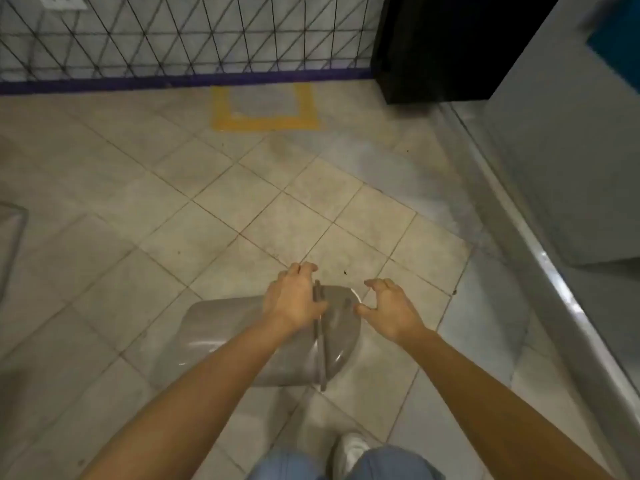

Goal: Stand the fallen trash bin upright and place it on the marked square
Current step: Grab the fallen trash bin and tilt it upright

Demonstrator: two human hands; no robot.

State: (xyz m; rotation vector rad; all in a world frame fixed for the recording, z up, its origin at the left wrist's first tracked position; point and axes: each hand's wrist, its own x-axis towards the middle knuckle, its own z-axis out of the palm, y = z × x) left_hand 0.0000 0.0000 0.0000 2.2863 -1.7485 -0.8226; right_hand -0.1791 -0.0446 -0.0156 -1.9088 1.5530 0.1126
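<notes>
A grey trash bin (221, 344) lies on its side on the tiled floor, its domed lid (341, 327) pointing right. My left hand (292, 297) rests on the bin's rim where lid meets body, fingers curled over it. My right hand (389, 304) hovers just right of the lid with fingers spread, not touching it as far as I can tell. The marked square (265, 107), outlined in yellow tape, is on the floor ahead, against the far wall.
A wire mesh fence (180, 32) with a purple base runs along the far wall. A black cabinet (446, 46) stands right of the square. A grey metal counter edge (540, 237) runs along the right. My shoe (349, 452) and knees are below.
</notes>
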